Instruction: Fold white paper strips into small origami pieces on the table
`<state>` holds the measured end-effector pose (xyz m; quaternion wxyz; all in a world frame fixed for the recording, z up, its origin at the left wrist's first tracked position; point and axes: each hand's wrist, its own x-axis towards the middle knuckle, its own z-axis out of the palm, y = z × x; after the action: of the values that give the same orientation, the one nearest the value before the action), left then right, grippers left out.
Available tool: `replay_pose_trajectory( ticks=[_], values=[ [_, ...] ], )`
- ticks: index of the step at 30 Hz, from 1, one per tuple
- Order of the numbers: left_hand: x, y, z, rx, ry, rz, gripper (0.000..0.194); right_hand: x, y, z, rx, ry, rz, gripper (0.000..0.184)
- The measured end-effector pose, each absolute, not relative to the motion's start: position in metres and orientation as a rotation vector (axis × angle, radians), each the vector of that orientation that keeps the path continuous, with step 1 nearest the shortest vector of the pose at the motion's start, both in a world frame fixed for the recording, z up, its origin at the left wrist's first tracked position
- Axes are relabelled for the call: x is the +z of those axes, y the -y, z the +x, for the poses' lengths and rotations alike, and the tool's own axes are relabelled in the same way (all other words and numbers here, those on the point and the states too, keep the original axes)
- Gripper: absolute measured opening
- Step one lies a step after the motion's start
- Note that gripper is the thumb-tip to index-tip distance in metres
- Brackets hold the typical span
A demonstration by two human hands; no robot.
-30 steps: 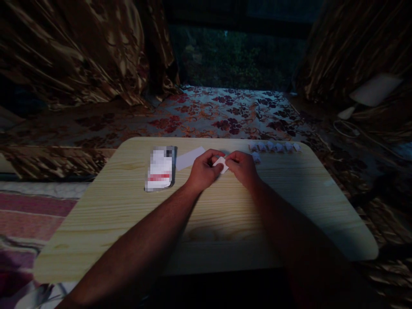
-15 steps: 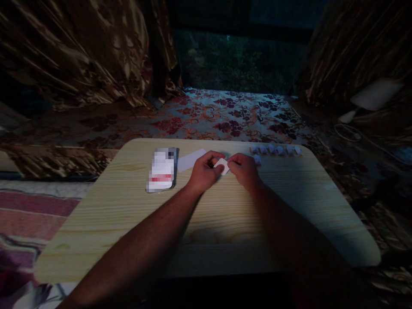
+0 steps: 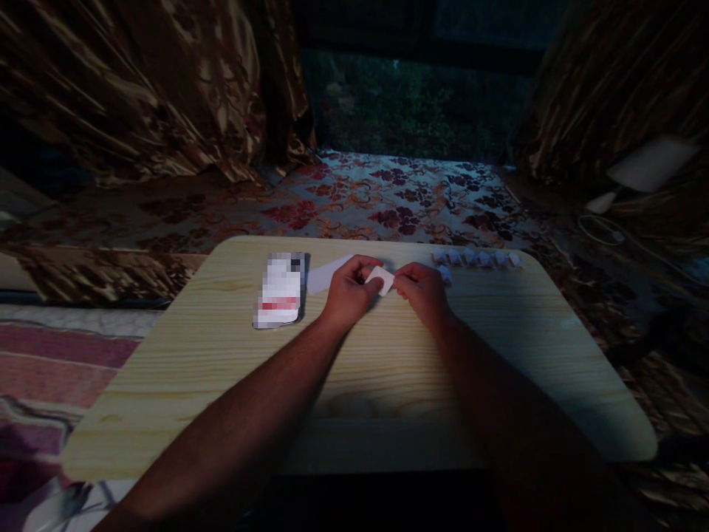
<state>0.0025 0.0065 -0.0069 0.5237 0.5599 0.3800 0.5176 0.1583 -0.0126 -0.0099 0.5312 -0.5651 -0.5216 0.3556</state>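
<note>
A small white square of paper (image 3: 381,281) is held above the table between my two hands. My left hand (image 3: 353,290) grips its left side, the thumb lying across the face. My right hand (image 3: 419,287) is closed in a pinch at the paper's right corner; whether it grips the corner firmly is hard to see. Just behind my left hand lies a larger white sheet of paper (image 3: 326,275). Beyond my right hand several small folded white paper pieces (image 3: 483,258) stand in a row, and one more piece (image 3: 444,274) sits partly hidden by that hand.
A phone (image 3: 281,290) with a blurred-out surface lies left of the sheet on the light wooden table (image 3: 210,369). Behind the table is a ledge with a floral cloth (image 3: 399,196). A white lamp (image 3: 651,164) with a cord stands at the right, and curtains (image 3: 182,89) hang at both sides.
The paper has tilted and risen slightly in my left hand, showing more of its face. My right fingers have shifted a little at its corner. The camera view has moved slightly.
</note>
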Motion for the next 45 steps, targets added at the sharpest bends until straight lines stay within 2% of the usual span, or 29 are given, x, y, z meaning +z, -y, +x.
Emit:
replay_pose_trajectory(
  ticks=[18,27,45],
  values=[
    [-0.0023,-0.0057,0.0029,1.288,-0.915,1.235,0.033,-0.0077,0.0143,0.1595,0.879,1.268,-1.306,0.010],
    [-0.0073,-0.0088,0.0011,1.290,-0.926,1.215,0.029,-0.0041,0.0145,0.1565,0.948,1.224,-1.256,0.014],
    [-0.0075,-0.0057,0.0041,1.244,-0.944,1.295,0.024,-0.0069,0.0145,0.1588,0.869,1.250,-1.192,0.024]
  ],
)
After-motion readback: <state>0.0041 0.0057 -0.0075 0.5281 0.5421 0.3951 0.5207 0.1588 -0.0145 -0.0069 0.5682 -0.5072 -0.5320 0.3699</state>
